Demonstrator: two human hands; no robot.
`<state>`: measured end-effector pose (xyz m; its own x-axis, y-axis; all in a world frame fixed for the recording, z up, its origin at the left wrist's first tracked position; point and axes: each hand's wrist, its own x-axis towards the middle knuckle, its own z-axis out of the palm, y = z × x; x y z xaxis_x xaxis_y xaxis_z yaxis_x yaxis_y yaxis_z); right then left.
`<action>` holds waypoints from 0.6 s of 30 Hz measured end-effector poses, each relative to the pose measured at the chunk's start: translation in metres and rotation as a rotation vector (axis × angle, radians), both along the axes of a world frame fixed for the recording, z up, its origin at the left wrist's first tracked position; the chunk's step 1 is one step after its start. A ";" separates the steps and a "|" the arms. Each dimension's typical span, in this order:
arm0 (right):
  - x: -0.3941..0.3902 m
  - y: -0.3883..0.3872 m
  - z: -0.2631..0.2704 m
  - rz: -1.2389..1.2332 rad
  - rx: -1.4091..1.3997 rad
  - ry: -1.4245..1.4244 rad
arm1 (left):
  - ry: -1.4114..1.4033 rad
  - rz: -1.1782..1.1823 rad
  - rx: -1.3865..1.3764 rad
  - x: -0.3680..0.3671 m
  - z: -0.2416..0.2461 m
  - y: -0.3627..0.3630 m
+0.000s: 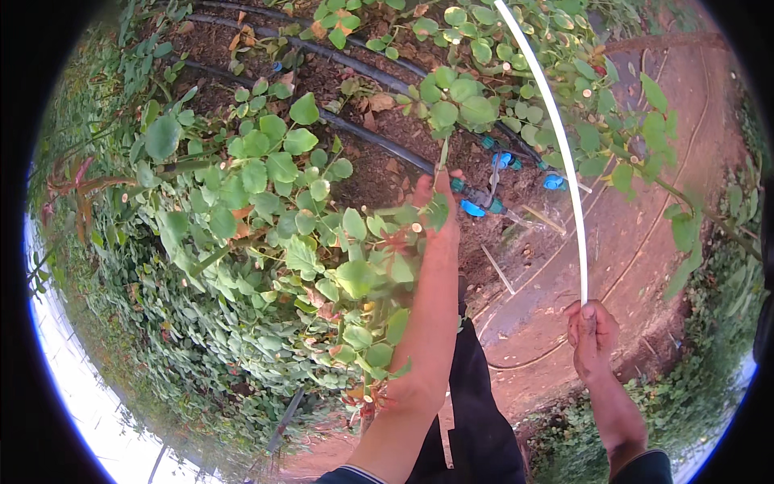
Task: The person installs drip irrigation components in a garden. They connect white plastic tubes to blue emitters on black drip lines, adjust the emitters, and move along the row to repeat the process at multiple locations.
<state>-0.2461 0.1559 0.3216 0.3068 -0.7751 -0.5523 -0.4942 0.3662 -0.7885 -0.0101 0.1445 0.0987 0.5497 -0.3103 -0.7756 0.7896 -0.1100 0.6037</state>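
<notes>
My left hand reaches down among the leaves and grips a black irrigation pipe just behind its end fitting; a leafy stem partly covers the fingers. Beside it is a valve with a blue handle and green collars. Water runs from the valve's open end onto the soil. On the right, my right hand holds the lower end of a long, thin white tube or rod. It rises in a curve past the top of the view.
Two more blue-handled valves lie close by on other pipes. Leafy, pruned rose-like bushes crowd the left and top. A wet dirt path carries a thin hose. Sticks poke from the soil.
</notes>
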 end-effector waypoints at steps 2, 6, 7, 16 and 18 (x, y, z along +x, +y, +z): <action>-0.004 0.008 0.000 -0.015 -0.006 -0.024 | 0.025 0.042 0.070 0.001 -0.011 -0.005; -0.009 0.024 0.001 -0.087 0.059 -0.105 | -0.083 -0.154 0.128 0.008 -0.043 0.001; -0.010 0.027 0.001 -0.084 0.051 -0.089 | -0.114 -0.171 0.109 0.010 -0.051 0.003; -0.018 0.053 0.002 -0.093 0.080 -0.076 | -0.065 -0.100 0.095 0.010 -0.038 0.007; -0.021 0.058 0.002 -0.101 0.080 -0.061 | -0.070 -0.067 0.087 0.011 -0.026 0.002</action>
<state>-0.2668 0.2141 0.3238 0.2638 -0.7583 -0.5962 -0.4039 0.4745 -0.7821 0.0009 0.1466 0.0732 0.5836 -0.2817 -0.7616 0.7351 -0.2152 0.6429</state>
